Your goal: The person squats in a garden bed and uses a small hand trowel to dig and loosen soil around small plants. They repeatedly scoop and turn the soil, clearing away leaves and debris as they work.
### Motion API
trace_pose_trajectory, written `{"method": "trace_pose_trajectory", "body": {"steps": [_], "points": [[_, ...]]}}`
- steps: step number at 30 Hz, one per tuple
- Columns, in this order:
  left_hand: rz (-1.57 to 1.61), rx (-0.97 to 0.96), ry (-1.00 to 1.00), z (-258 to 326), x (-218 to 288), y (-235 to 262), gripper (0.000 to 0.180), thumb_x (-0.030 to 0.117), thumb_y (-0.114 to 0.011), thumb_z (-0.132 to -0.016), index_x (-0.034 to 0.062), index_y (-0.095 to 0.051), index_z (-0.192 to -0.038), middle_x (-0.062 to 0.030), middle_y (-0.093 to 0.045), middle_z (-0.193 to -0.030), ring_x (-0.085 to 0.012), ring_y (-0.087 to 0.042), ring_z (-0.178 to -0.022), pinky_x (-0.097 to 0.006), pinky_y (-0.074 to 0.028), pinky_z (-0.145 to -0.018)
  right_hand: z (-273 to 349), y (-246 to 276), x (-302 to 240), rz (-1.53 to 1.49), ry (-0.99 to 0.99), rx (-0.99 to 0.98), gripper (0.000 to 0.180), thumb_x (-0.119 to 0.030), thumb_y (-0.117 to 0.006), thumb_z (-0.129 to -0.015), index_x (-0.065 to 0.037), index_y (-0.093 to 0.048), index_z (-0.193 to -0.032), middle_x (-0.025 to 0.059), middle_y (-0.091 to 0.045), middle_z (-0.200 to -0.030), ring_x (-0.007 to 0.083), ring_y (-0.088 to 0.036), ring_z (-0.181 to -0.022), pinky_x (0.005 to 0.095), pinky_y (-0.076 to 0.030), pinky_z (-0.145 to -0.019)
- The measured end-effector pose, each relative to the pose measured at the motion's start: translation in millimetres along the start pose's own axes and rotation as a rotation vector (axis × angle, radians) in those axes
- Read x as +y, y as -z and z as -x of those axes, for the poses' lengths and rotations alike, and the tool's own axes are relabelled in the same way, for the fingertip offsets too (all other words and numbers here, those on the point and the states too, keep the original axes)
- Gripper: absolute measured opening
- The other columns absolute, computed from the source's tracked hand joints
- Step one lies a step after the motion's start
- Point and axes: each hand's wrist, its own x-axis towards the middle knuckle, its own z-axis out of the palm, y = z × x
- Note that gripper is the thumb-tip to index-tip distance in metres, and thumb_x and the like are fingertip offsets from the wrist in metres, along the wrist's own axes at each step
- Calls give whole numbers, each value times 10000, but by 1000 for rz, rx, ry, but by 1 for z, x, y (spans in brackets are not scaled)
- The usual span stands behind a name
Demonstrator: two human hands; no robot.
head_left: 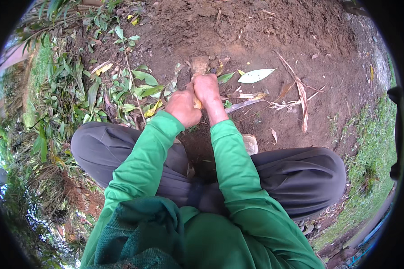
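I crouch over bare brown soil, with my knees in grey trousers spread to either side. My left hand and my right hand are both closed around a short pale wooden handle. The tool's soil-caked blade sticks out beyond my right hand and rests against the ground. Green sleeves cover both forearms. Most of the handle is hidden inside my fists.
Leafy green weeds crowd the left side. A pale fallen leaf and dry stalks lie on the soil to the right. Grass borders the far right. The toe of a shoe shows by my right knee.
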Motion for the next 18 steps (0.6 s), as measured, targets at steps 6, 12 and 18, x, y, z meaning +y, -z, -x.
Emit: {"method": "trace_pose_trajectory", "body": {"steps": [6, 12, 18], "points": [[-16, 190, 0, -5, -28, -53, 751, 95, -555, -614, -118, -327, -1297, -300, -607, -857, -440, -597, -841, -470, -483, -773, 12, -9, 6, 16, -3, 137, 336, -253, -574, -740, 71, -653, -779, 310, -608, -848, 429, -613, -846, 458, -484, -759], [315, 278, 11, -11, -47, -70, 567, 255, -673, -689, -5, -501, -1162, -248, -627, -985, -384, -590, -1001, -414, -458, -857, 11, -6, -17, 93, -229, 91, 341, -231, -550, -728, 45, -663, -894, 283, -619, -951, 417, -598, -953, 441, -477, -829], [96, 302, 156, -27, -17, -69, 690, 393, -650, -699, -25, -460, -1213, -276, -619, -969, -425, -597, -925, -459, -481, -828, -20, 1, -1, 138, -151, -15, 341, -191, -507, -703, 29, -668, -907, 280, -614, -984, 401, -591, -983, 432, -468, -849]]}}
